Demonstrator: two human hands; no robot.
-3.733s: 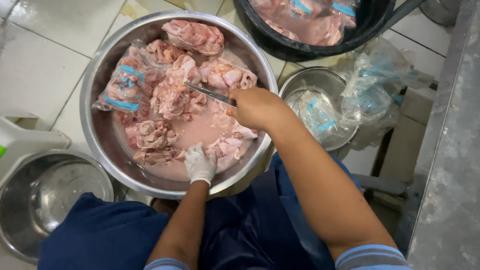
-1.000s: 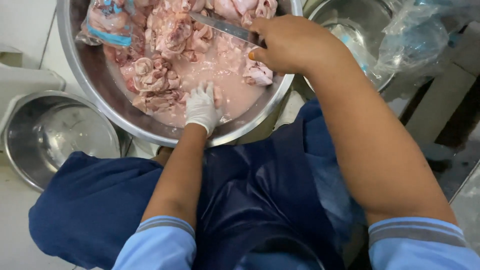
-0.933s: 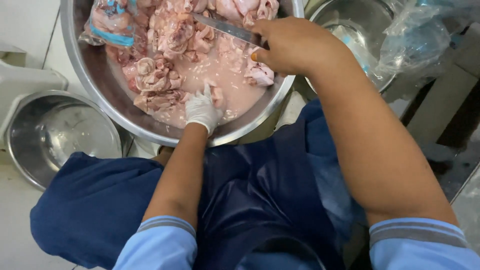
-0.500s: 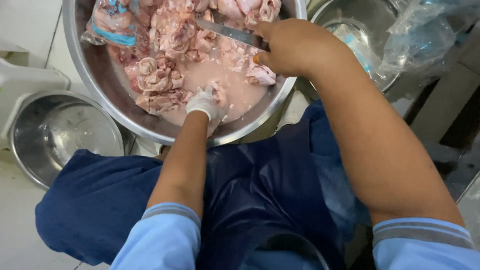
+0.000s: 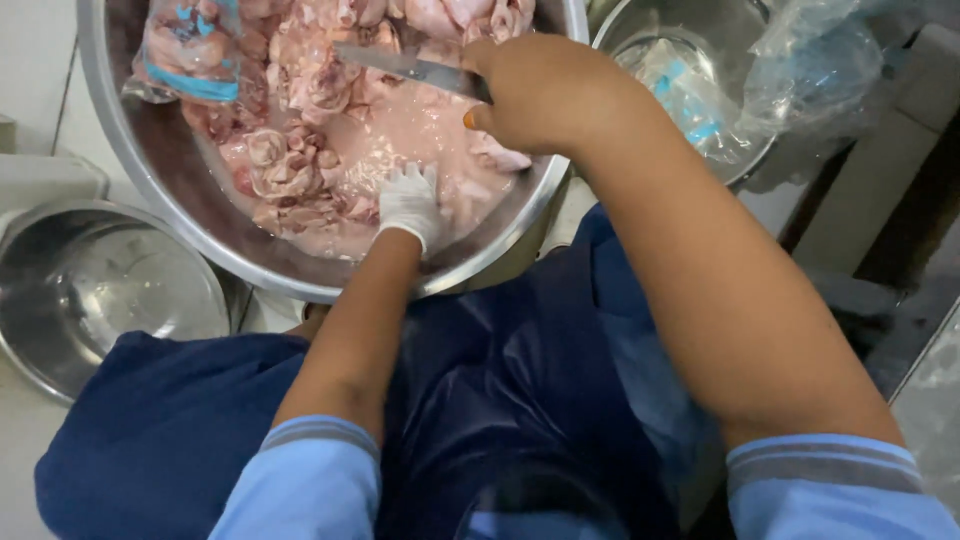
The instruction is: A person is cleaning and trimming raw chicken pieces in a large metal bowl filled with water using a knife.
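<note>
A large steel basin (image 5: 160,190) holds raw pink meat pieces (image 5: 300,160) in cloudy pink liquid, plus a clear plastic bag of meat (image 5: 190,55) with a blue stripe at its upper left. My left hand (image 5: 408,200), in a white glove, dips into the liquid at the basin's near side, fingers spread among the pieces. My bare right hand (image 5: 540,90) is closed on the handle of a knife (image 5: 405,68), whose blade points left over the meat.
A smaller empty steel bowl (image 5: 95,290) sits at the lower left on white tiles. Another steel bowl (image 5: 690,100) with crumpled clear plastic bags (image 5: 810,70) stands at the upper right. My dark blue apron (image 5: 520,400) fills the lower view.
My gloved left hand has pushed farther into the liquid, from the basin's near rim. The view has tilted down and closer. My right hand still holds the knife over the meat.
</note>
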